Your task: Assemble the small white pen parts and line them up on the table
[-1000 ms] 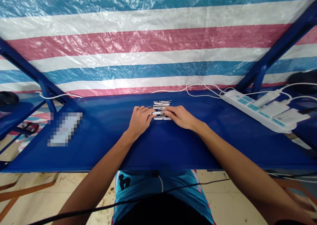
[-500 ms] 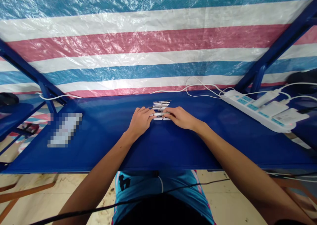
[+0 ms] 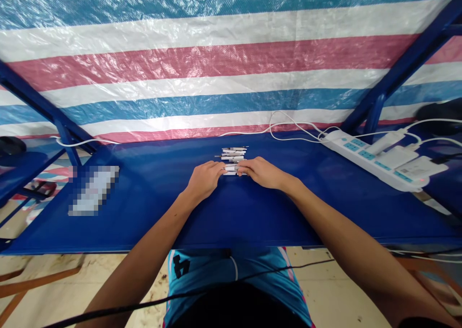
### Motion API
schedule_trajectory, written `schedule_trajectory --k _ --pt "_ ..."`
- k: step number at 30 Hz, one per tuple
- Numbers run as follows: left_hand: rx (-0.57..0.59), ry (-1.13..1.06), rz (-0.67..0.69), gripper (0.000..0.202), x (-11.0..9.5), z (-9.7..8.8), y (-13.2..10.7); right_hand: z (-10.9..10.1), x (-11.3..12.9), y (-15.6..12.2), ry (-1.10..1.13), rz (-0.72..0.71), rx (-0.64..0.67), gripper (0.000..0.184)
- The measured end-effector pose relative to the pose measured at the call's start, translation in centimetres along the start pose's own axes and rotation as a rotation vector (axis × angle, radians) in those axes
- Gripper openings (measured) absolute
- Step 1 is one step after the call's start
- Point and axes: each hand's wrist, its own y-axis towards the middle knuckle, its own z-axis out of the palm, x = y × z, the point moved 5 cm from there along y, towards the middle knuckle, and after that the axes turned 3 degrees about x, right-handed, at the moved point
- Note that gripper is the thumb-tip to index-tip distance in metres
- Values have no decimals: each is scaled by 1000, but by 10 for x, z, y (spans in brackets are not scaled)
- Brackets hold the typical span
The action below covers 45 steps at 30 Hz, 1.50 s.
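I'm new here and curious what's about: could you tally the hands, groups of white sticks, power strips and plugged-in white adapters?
Hands: 2 (left hand, right hand)
Groups of white sticks: 1; overlapping, so individual sticks can't be counted
Power strip: 1
White adapters: 3
Total: 7

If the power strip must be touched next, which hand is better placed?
Probably the right hand: the power strip lies on its side, the left hand being farther. Both, however, seem to hold a white piece.

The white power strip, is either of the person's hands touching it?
No, the power strip lies off to the right, while the left hand and right hand are at the slim white pieces.
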Motion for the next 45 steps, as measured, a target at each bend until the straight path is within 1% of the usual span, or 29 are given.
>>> schedule_trajectory --k 2,5,7,12,14,18,21,23,26,30,35,39,42,45 --pt "35 -3 -41 37 2 -1 -1 1 -2 0 -61 35 -23 29" --pt "91 -58 -87 41 4 -2 -2 3 -1 1 -116 51 -53 23" --pt "97 -109 -105 42 5 -5 -2 4 2 1 -117 50 -76 23" --pt "7 -205 -108 38 8 -14 0 1 9 1 -14 27 -154 26" --pt "-35 -231 -105 36 9 -16 0 -3 9 0 12 41 -196 30" --pt "-110 -254 -96 31 11 -16 -1 -9 5 -1 17 82 -254 44" --pt "-155 -274 -70 30 10 -16 -1 -10 3 -2 35 110 -261 47" --pt "-176 -283 -55 30 10 -16 -1 -10 2 -2 44 123 -261 44" --pt "-187 -289 -46 29 9 -18 0 -11 4 -2 50 125 -271 36" --pt "-202 -288 -39 27 8 -19 0 -11 6 -3 85 104 -283 22" --pt "-190 -275 -41 27 9 -19 0 -9 7 -3 126 66 -253 9" --pt "-201 -288 -32 26 9 -19 0 -7 8 -2 126 53 -233 14" --pt "-217 -304 -19 24 8 -20 0 -9 7 -2 100 75 -242 17" --pt "-220 -311 -15 22 8 -20 0 -10 4 -2 57 110 -244 37"
